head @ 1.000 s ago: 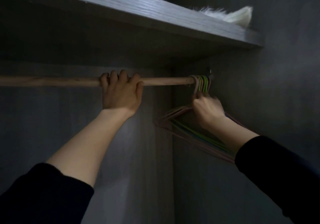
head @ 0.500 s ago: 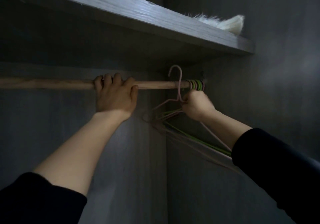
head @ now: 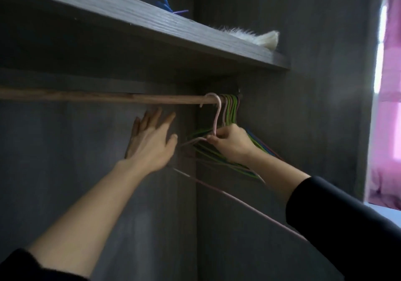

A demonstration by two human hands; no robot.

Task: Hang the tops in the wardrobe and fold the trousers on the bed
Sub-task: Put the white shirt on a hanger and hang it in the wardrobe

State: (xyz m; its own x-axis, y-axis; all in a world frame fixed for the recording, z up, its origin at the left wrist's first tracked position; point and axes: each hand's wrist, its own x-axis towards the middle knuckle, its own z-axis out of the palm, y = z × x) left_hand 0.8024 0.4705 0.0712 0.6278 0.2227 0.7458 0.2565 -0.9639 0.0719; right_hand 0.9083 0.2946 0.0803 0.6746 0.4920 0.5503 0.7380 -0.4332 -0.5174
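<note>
- Head view: right hand (head: 232,144) pinches pink hanger (head: 217,115) at its neck, hook at rail (head: 108,98).
- Left hand (head: 149,144) spread, holding nothing.
- Hanger's far end hidden behind sleeve (head: 338,215).

Wardrobe interior, dim. Wooden rail (head: 108,98) runs left to right beneath a grey shelf (head: 152,22). Left hand (head: 152,141): fingers spread, just below the rail, clear of it. Right hand (head: 232,144): pinching the neck of a pink hanger (head: 217,115), whose hook crosses the rail beside bunched hangers (head: 231,109) at the right end.
</note>
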